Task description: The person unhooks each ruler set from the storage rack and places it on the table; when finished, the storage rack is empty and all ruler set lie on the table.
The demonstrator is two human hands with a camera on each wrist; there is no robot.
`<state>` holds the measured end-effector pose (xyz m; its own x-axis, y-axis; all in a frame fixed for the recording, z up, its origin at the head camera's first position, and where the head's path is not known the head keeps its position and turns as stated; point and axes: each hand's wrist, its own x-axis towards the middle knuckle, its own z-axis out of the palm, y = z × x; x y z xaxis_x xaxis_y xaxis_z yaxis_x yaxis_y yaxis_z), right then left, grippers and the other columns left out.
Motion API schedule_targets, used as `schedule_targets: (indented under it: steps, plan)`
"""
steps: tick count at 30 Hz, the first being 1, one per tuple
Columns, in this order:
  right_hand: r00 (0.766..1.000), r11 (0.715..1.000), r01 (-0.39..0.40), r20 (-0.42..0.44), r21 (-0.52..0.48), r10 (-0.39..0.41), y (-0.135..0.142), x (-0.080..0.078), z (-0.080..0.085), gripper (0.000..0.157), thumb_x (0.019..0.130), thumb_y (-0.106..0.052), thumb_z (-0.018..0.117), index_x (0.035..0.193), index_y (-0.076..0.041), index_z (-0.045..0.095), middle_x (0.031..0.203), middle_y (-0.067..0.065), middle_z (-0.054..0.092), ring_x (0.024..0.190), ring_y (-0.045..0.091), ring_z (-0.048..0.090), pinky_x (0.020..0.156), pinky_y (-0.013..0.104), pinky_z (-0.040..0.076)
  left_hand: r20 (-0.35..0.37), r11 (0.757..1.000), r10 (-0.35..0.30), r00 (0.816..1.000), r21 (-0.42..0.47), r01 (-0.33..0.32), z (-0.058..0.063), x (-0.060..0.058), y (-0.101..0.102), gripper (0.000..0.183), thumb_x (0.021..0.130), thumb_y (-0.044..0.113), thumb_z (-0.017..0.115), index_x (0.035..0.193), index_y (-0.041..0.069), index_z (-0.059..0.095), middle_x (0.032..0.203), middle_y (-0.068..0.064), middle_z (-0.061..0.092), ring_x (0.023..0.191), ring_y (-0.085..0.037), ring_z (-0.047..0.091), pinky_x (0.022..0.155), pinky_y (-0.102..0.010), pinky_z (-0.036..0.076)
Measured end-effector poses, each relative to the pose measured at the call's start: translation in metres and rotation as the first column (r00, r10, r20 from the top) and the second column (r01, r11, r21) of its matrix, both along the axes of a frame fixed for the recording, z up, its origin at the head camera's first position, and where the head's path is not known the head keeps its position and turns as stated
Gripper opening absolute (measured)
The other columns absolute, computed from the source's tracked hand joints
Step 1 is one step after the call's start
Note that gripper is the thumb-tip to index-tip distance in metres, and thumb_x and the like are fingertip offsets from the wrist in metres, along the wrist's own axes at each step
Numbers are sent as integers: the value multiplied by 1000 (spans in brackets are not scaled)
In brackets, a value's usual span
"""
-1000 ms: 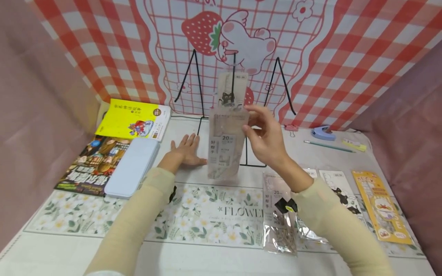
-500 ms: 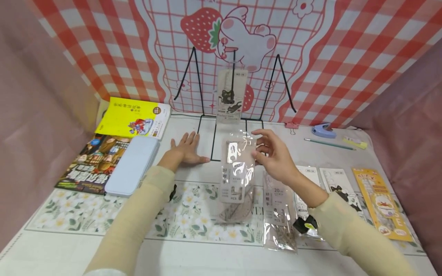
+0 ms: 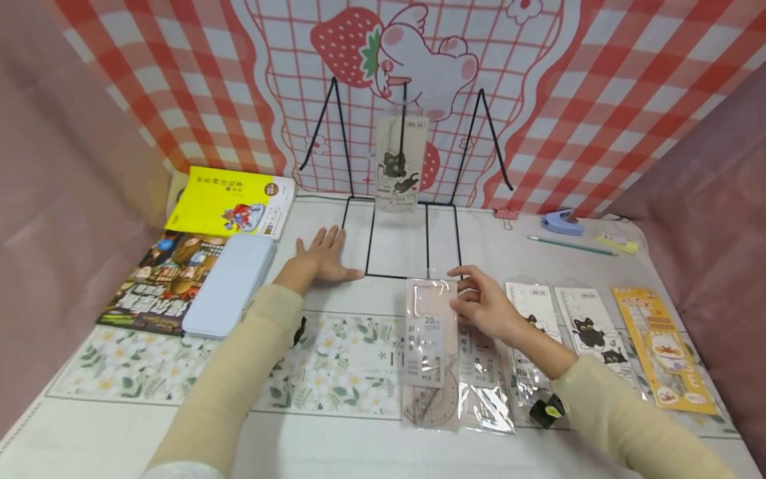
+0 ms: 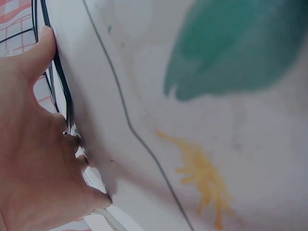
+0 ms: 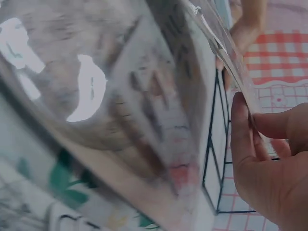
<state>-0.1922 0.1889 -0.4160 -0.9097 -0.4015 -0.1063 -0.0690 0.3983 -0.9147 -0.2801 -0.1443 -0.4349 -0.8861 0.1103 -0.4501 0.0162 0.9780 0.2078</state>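
My right hand pinches the upper right edge of a clear packet holding a ruler set, pinkish, with a protractor showing at the bottom. In the right wrist view, thumb and fingers hold the edge of the packet. It lies over or just above the flowered mat, beside a similar packet. My left hand rests with spread fingers on the white table, its thumb at the base of the black wire rack. On the rack's middle hook hangs a ruler set with black cats.
Two cat ruler packets and an orange duck packet lie at the right. Behind them are a pencil, a blue device and a pink binder clip. Books and a pale blue case lie left.
My right hand has brought the ruler packet from in front of the rack's middle hook down and right toward the mat. My left hand has stayed in place.
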Motion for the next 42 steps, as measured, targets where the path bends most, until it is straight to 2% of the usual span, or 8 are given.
schedule_targets:
  steps: [6,10,15,26,29,34,39,42]
  plan:
    - [998,998,4,65,67,-8,5,2,-9,57,90,3,59,141,0,35,123,28,51,86,14,64,69,29,61,6,1000,4,1000,1,-4,0,-1,0,112,82,75,51,156,18,-9,165,-4,-16,154,-28,-14,119,-66,-9]
    - [986,998,-30,167,58,20,9,3,-10,64,91,0,59,146,-2,26,140,31,43,104,28,65,76,33,62,6,1000,2,1000,4,-2,1,0,0,111,82,75,51,156,18,-10,165,-4,-16,154,-29,-14,119,-66,-9]
    - [963,999,-49,267,13,44,14,4,-7,66,94,-2,55,149,-3,19,153,31,30,125,43,55,83,38,61,3,1000,-6,1000,7,6,2,2,0,111,82,74,52,156,18,-10,165,-4,-16,154,-29,-14,119,-67,-8]
    - [958,1000,-8,286,18,2,22,1,6,61,98,-4,51,149,-1,18,156,28,29,111,30,67,83,40,61,-2,1000,-10,1000,7,10,0,2,-1,111,82,75,51,156,18,-10,165,-4,-17,154,-29,-14,119,-67,-9]
    - [976,999,-12,216,34,4,22,-2,10,58,98,-2,49,148,0,21,153,28,35,111,33,66,83,40,61,-4,1000,-11,1000,6,11,1,3,-1,111,82,75,51,156,18,-10,165,-4,-16,154,-28,-14,119,-67,-8]
    - [997,997,-56,-42,53,58,12,-21,19,50,97,0,50,143,3,30,144,30,46,116,42,61,87,37,60,-3,1000,-8,1000,0,8,2,2,-2,110,83,74,51,156,18,-9,165,-4,-16,154,-28,-14,120,-66,-8]
    - [960,996,-10,-277,94,36,-13,-49,39,48,96,-4,55,140,1,36,141,24,51,124,37,56,100,43,52,5,1000,-4,1000,0,4,2,2,-2,110,84,73,51,156,17,-10,165,-4,-16,154,-28,-14,120,-65,-9]
    - [923,994,48,-386,98,-7,-30,-67,57,53,96,-8,57,142,1,33,144,22,46,131,37,49,108,48,46,7,1000,-4,1000,5,4,4,3,-1,110,83,73,51,156,17,-10,165,-4,-16,154,-28,-14,120,-65,-9]
